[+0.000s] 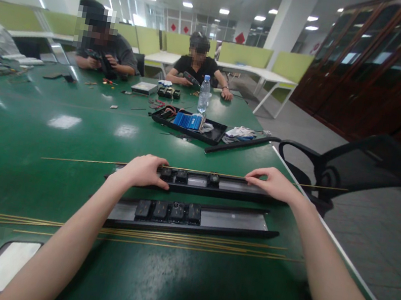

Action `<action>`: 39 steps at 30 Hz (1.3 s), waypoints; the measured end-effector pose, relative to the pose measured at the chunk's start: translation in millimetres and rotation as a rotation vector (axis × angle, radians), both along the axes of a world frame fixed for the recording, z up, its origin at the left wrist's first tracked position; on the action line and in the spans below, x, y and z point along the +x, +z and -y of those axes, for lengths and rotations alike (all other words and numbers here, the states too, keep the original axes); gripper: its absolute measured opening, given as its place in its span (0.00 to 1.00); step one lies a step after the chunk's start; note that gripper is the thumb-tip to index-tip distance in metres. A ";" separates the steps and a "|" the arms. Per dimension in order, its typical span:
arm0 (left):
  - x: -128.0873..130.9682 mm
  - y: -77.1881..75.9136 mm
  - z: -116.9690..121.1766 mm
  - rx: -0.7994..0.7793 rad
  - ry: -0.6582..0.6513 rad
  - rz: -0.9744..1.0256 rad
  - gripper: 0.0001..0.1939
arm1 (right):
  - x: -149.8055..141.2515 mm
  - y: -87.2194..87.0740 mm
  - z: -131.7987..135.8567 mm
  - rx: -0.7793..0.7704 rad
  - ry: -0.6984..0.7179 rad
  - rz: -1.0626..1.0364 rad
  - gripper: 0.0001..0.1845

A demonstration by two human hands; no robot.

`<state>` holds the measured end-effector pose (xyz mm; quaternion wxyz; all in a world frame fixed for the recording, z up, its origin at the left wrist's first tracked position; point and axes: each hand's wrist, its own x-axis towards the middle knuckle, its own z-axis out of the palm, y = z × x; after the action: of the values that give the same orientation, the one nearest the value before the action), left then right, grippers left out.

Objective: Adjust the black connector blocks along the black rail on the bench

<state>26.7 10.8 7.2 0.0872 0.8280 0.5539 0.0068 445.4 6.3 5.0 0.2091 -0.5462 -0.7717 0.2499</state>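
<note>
Left hand (pixel 145 170) grip: fingers curled down over the left end of the far black rail (pixel 217 186), clamped on it; right hand (pixel 275 183) grip: fingers and thumb closed on the same rail toward its right end; both forearms reach in from the near edge. The far rail lies flat on the green bench (pixel 51 145), running left to right between the two grips; three small black modules (pixel 188 176) sit in its channel just right of the left grip, the rest of the channel bare and grey. A thin brass rod (pixel 79 160) lies along the far side of this rail, passing behind both hands and sticking out well beyond each.

Just nearer than the grips: a second black rail (pixel 234 221), parallel, apart from the first, with four black modules (pixel 169 211) in a row at its left part. Nearer still: a bundle of brass rods (pixel 188 243), parallel to the rails, crossing under the left forearm.

Beyond the grips: a black tray (pixel 216 136) holding blue parts (pixel 188 120); a water bottle (pixel 204 94) upright behind it; white gloves (pixel 239 133) just right of the tray. Right of the right grip, off the bench: a black mesh chair (pixel 371 163). Far side of the bench: two seated people holding tools; a third sleeve at the far left edge.
</note>
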 end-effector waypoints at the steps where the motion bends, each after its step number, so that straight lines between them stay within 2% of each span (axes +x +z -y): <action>1: 0.0 0.0 0.1 0.001 0.000 0.001 0.38 | 4.3 2.3 0.4 -0.011 -0.005 0.005 0.15; 6: 0.4 0.4 0.5 -0.002 -0.006 0.007 0.39 | 31.9 9.4 1.1 -0.071 -0.039 0.061 0.17; 14: 0.4 -0.9 0.0 0.000 -0.001 -0.015 0.38 | 80.5 9.0 -2.0 -0.135 -0.109 0.140 0.23; 22: 1.5 0.2 0.9 0.002 -0.005 -0.034 0.38 | 102.4 1.2 5.8 -0.075 -0.248 0.068 0.17; 26: 1.7 0.4 1.1 0.003 -0.002 -0.034 0.38 | 104.8 3.1 6.8 -0.031 -0.389 0.117 0.19; 29: 1.0 -0.6 0.4 0.005 -0.003 -0.028 0.39 | 99.4 10.1 2.6 0.006 -0.437 0.250 0.19; 32: 0.5 -1.5 -0.3 0.001 0.002 -0.025 0.39 | 82.1 16.2 -1.1 0.074 -0.340 0.278 0.16; 35: 0.6 -1.5 -0.5 -0.003 0.006 -0.024 0.39 | 50.2 16.1 -1.2 0.153 -0.203 0.183 0.17; 37: 1.0 -1.2 -0.2 -0.004 0.007 -0.022 0.39 | 24.0 11.4 -0.5 0.176 -0.122 0.112 0.19; 39: 1.3 -0.8 0.3 -0.005 0.005 -0.020 0.39 | -1.9 3.6 0.3 0.262 -0.057 0.115 0.18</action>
<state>28.0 10.5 6.4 0.0837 0.8263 0.5569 -0.0027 443.5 6.0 8.6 0.2409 -0.5496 -0.7925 0.1092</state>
